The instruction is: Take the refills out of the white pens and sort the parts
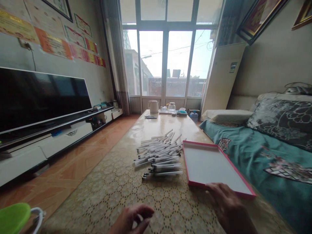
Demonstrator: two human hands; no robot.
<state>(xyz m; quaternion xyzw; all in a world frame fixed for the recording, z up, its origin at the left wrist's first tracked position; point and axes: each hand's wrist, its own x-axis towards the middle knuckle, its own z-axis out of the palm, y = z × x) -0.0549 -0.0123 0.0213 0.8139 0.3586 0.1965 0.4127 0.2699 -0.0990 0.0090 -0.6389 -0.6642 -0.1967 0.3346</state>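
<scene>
Shallow pink-rimmed tray (212,164) lies flat on the patterned table (126,191), its white inside bare. Right hand (227,206) at the tray's near edge, palm down, fingers (214,188) spread loose and resting on or just over the near rim, closed around nothing. Left hand (131,219) well to the left of the tray and nearer the camera than it, low over the table; its fingers (146,210) curl in toward the thumb in a loose ring, and whether anything small sits inside the curl cannot be told. Heap of white pens (159,157) with dark tips just left of the tray, the closest ones almost touching its left rim, most lying crosswise with tips pointing away from the tray. Neither hand touches the pens. Far beyond the tray, at the table's far end, a white jug (153,106) and a glass jar (172,107). Right of the tray, a teal bed cover (268,162). Far left of the tray, a dark television (36,97) on a low cabinet. Green cup (13,217) far left of the tray, at the picture's lower corner
</scene>
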